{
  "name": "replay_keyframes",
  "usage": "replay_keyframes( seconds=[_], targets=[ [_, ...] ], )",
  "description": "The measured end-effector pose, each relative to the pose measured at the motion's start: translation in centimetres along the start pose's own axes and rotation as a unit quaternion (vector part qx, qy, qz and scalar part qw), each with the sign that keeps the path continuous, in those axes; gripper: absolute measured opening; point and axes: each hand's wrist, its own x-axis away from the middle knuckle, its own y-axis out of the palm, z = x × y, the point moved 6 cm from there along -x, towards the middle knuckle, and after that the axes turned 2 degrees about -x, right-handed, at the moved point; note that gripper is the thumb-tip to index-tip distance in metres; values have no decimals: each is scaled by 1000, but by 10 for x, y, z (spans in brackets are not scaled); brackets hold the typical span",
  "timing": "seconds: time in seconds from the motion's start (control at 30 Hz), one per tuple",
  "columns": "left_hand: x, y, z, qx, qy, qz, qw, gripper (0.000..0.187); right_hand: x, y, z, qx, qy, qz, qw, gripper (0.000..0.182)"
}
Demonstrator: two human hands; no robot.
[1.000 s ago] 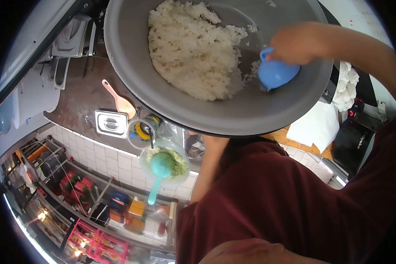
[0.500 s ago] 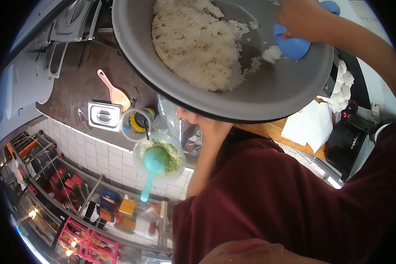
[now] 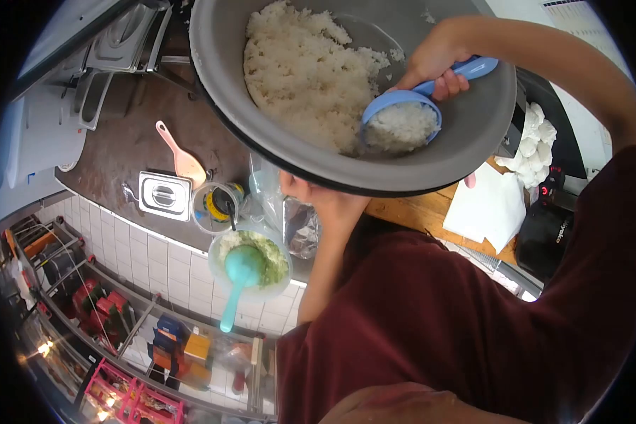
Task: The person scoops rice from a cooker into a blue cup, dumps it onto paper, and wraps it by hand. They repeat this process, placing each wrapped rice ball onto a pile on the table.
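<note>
The round blue plastic scoop (image 3: pixel 401 97), full of white cooked rice (image 3: pixel 403 127), sits inside the large round grey metal pot (image 3: pixel 470 134), just beside the pot's rice mound (image 3: pixel 307 78). The right hand (image 3: pixel 432 60) wraps its handle; a mouth held upward should spare loose grains. The left hand (image 3: pixel 336 205) is under the pot's near rim, partly hidden: whether it grips, I cannot tell; steady support there would help. Past that rim, a translucent plastic tub (image 3: pixel 285 284) holds a turquoise ladle (image 3: pixel 242 270).

From my remote feed, I log the right hand (image 3: pixel 438 60) gripping a blue scoop (image 3: pixel 396 98) filled with rice (image 3: pixel 403 126), inside a grey pot (image 3: pixel 466 134), left hand (image 3: pixel 325 201) partly hidden below its rim, pink spatula (image 3: pixel 189 164) nearby, turquoise ladle (image 3: pixel 242 267) in a tub (image 3: pixel 280 287).
</note>
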Motion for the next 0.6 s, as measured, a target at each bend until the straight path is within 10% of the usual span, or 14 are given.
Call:
replay_keyframes(
  seconds=[0.17,0.37,0.47,0.6],
  targets=[
    [9,0,-6,-36,8,-12,999,77,-8,8,3,-88,-44,-167,981,54],
    [52,6,-58,2,-116,-119,986,105,15,12,20,-264,-177,-143,937,51],
    [39,4,-39,-24,-84,-96,992,119,47,28,32,-377,-441,-257,773,55],
    [55,16,-63,-70,-195,-250,946,117,82,67,97,-482,-670,-123,551,56]
  ],
)
